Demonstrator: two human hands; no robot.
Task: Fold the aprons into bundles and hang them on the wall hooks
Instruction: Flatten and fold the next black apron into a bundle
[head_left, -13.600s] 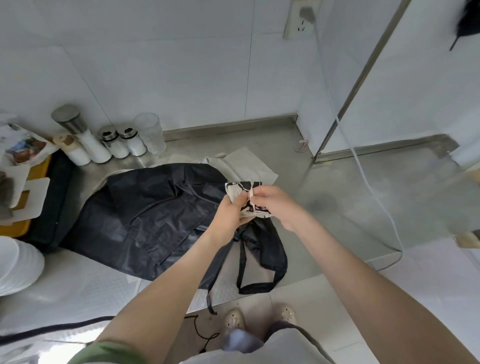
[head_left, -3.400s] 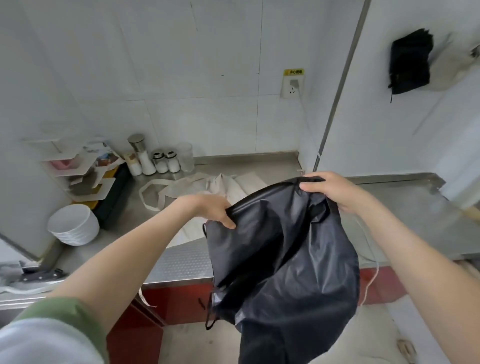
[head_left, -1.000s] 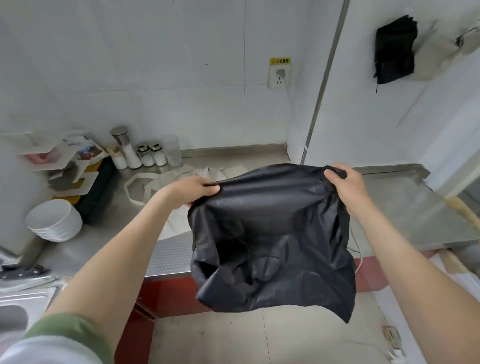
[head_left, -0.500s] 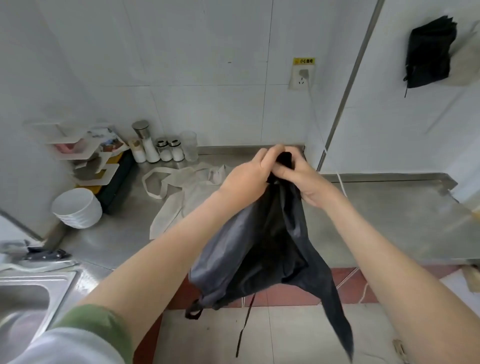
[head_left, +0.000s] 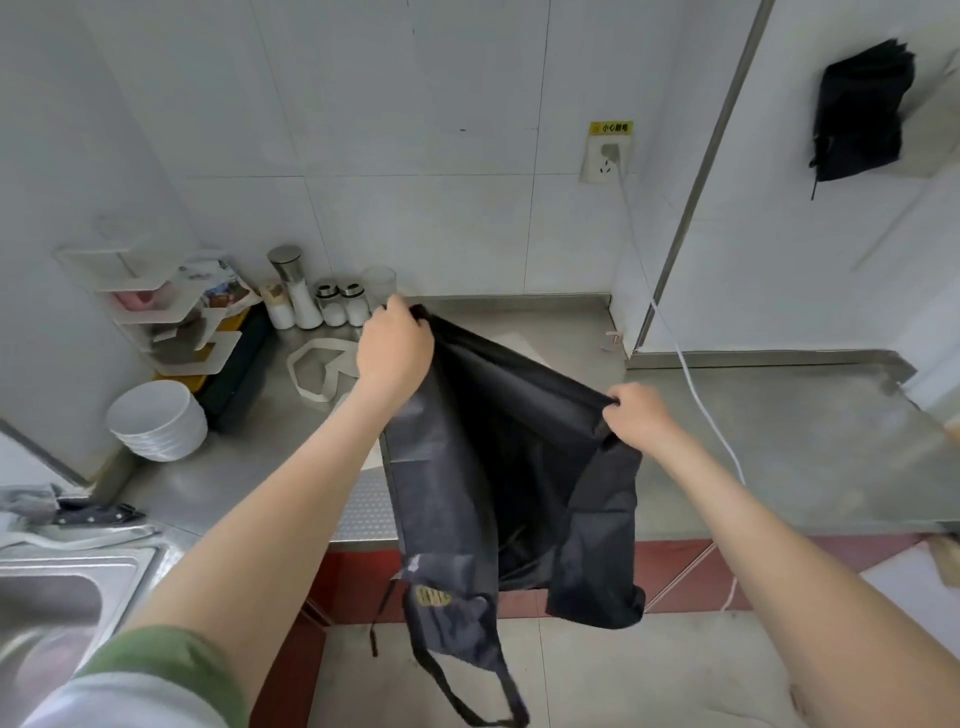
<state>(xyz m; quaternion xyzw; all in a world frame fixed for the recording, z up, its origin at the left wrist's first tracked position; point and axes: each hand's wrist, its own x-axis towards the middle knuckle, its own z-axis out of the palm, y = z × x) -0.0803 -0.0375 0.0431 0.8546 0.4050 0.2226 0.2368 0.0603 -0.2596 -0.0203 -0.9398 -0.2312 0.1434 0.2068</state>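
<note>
Both hands (left (head_left: 393, 347), right (head_left: 638, 414)) grip black apron (head_left: 511, 483) hanging between.

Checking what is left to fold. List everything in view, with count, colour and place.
black apron: one, black, held up in front of the counter
bundle: one, black, hanging on the right wall
cream apron: one, cream, lying on the counter behind the left hand
bowls: one stack, white, counter's left end
jars: four, white contents, by the back wall
glass: one, clear, beside the jars
rack: one, white, left corner
socket: one, white, yellow label, back wall
cable: one, white, from socket across counter
sink: one, steel, lower left
counter: one, steel
left hand: grips the black apron's top edge
right hand: grips the same edge
</note>
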